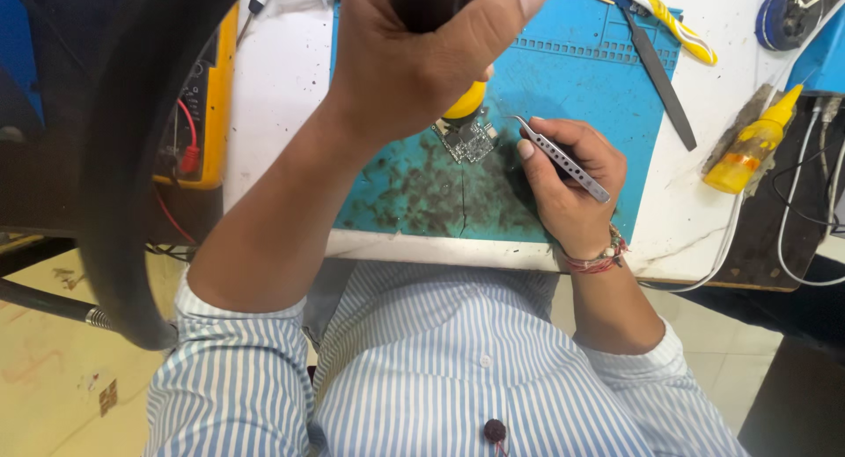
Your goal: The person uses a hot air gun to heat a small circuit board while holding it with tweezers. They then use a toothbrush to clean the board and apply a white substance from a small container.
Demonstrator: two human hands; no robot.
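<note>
At the top centre of the frame we see the left hand closed tight around a dark handle with a yellow collar, whose tip end points down at a small circuit board. The board lies on the blue work mat, near the frame's middle, amid dark scorch marks. Just right of it, the right hand pinches metal tweezers, their curved tips close beside the board. At the right edge lies a yellow squeeze bottle.
</note>
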